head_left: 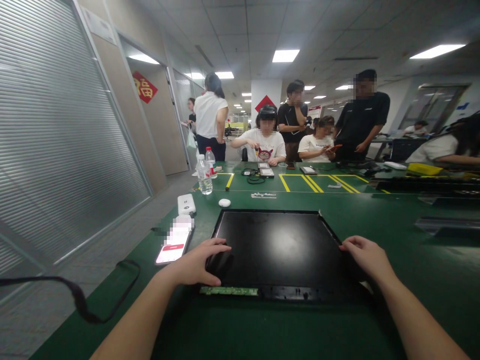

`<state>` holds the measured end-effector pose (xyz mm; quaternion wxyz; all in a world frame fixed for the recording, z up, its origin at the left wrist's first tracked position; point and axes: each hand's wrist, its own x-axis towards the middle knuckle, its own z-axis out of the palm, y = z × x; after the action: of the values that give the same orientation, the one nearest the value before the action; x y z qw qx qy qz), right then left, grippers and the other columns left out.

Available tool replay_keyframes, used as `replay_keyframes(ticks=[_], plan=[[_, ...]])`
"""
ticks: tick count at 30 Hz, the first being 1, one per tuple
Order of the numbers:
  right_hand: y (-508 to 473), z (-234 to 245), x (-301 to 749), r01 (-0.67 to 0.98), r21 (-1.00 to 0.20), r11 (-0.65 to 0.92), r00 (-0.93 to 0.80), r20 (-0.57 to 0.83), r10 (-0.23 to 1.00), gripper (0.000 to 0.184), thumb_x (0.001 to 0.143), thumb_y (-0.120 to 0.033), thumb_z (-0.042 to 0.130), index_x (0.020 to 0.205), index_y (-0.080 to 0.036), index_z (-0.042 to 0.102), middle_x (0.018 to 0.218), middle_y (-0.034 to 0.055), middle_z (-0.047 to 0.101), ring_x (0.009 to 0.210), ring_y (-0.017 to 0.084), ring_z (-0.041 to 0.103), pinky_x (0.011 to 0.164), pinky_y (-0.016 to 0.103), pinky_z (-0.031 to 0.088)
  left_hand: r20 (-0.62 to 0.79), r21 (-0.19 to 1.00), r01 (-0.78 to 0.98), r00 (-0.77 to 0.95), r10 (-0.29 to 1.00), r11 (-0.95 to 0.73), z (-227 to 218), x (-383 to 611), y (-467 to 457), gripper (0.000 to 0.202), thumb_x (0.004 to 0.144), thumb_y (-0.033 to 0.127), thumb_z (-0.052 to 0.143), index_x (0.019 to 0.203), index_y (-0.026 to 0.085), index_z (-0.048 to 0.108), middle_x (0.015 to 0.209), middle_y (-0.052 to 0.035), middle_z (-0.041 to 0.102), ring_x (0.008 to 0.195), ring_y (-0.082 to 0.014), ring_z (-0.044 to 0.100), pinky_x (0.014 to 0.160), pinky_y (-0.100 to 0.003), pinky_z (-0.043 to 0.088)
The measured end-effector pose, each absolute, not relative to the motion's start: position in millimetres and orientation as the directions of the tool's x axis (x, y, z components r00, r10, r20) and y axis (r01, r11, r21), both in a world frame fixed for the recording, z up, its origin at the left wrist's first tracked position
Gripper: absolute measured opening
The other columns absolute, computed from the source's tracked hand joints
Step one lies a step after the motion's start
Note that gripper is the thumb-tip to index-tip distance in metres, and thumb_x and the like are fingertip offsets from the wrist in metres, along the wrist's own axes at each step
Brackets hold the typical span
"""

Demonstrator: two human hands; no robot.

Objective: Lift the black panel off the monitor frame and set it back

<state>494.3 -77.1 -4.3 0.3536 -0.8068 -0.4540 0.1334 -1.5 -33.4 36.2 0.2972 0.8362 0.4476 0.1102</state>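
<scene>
"State the panel position."

"The black screen panel lies flat on the green table, between both hands. A green circuit board runs along the left part of its near edge."

"State the grip."

"On my feed, the left hand is spread wide at the panel's left edge. The right hand is narrow at the right edge; I cannot tell whether it clamps the frame."
</scene>
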Motion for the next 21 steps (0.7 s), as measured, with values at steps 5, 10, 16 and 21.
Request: replay_keyframes(ticks=[5,10,16,21], plan=[[-77.6,-4.4,494.5,0.630,-0.696,-0.343,0.552,0.091,0.829,0.028,0.070,-0.045,0.053,0.073,-0.024,0.072,0.084,0.0059,0.078,0.085,0.028,0.069,0.072,0.036,0.048,-0.069,0.606,0.679,0.563,0.823,-0.414,33.2,-2.8,-33.1,0.081,0.062,0.034,0.087,0.139,0.035,0.064,0.165,-0.0091,0.038,0.149,-0.0373,0.037,0.118,-0.051,0.034],[-76.5,-2.8,493.4,0.636,-0.684,-0.357,0.555,0.085,0.827,0.028,0.070,-0.045,0.052,0.071,-0.025,0.071,0.081,0.0058,0.077,0.082,0.028,0.068,0.072,0.037,0.048,-0.100,0.613,0.674,0.584,0.805,-0.413,33.7,-1.7,-34.6,0.079,0.065,0.032,0.084,0.141,0.034,0.062,0.167,-0.0087,0.033,0.150,-0.0361,0.035,0.119,-0.050,0.033],[-76.2,0.4,491.5,0.632,-0.682,-0.368,0.565,0.081,0.821,0.027,0.068,-0.044,0.053,0.071,-0.025,0.072,0.081,0.0055,0.077,0.083,0.028,0.068,0.073,0.037,0.048,-0.090,0.613,0.661,0.602,0.793,-0.432,38.4,1.9,-36.9,0.073,0.066,0.032,0.084,0.137,0.032,0.066,0.158,-0.0090,0.048,0.149,-0.0361,0.037,0.120,-0.052,0.030],[-76.1,-1.9,492.5,0.633,-0.680,-0.370,0.566,0.079,0.821,0.028,0.069,-0.045,0.052,0.071,-0.025,0.071,0.080,0.0059,0.077,0.081,0.028,0.068,0.072,0.037,0.048,-0.099,0.593,0.668,0.614,0.783,-0.449,38.2,1.6,-37.1,0.071,0.067,0.034,0.083,0.137,0.033,0.067,0.157,-0.0079,0.051,0.150,-0.0361,0.035,0.121,-0.054,0.028]])
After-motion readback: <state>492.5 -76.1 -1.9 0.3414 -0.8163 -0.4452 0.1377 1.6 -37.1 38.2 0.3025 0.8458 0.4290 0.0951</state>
